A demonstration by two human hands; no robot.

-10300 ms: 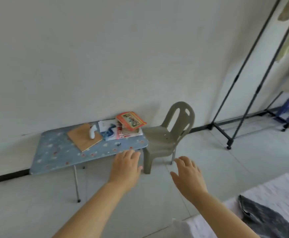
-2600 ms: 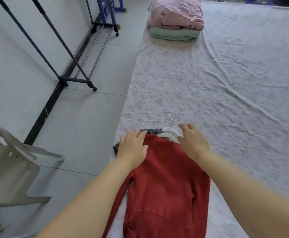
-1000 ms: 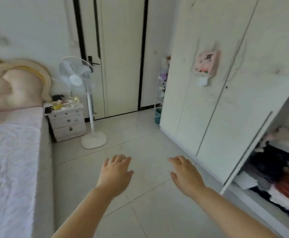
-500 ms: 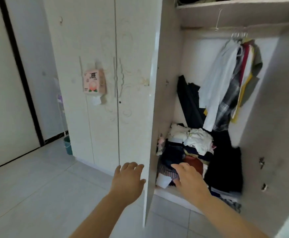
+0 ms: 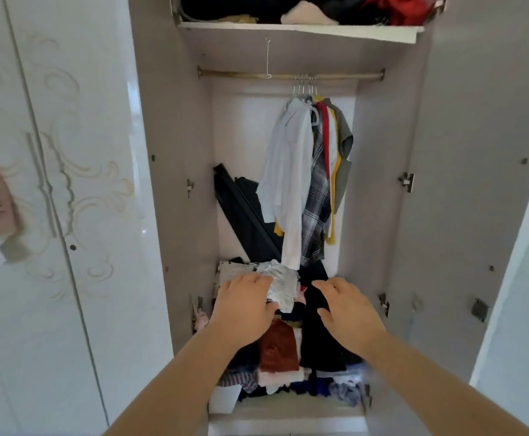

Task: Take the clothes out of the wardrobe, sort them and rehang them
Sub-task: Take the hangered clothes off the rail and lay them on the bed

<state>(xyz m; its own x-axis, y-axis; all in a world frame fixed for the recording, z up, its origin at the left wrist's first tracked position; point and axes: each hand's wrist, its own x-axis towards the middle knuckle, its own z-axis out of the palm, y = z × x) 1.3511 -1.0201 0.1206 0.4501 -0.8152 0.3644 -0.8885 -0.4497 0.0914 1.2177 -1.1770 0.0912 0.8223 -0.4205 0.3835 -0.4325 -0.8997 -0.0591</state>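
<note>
Where our hands are: both reach into the open wardrobe (image 5: 175,184), well below the rail (image 5: 335,76), over the heap of clothes (image 5: 279,347) on the wardrobe floor.
Left hand (image 5: 244,306): the fingers are loose and spread, holding nothing. The tips lie at a crumpled white piece (image 5: 283,286) on top of the heap, and we cannot tell whether they touch it.
Right hand (image 5: 349,311): the fingers are likewise released and empty, hovering over a black garment (image 5: 316,341) below the rail's right half.
Hanging clothes (image 5: 320,190): a white shirt (image 5: 285,171) in front with plaid, red, yellow and grey behind, bunched on hangers (image 5: 304,88) just right of the rail's middle. The rail's left part carries only one wire hook (image 5: 267,58).
Shelf (image 5: 301,28): above the rail, stuffed with more clothes.
Why so, as we judge: two open hands side by side suit scooping an armful off the heap's top. The loose heap looks like the nearer job, and it will likely slump when lifted.
</note>
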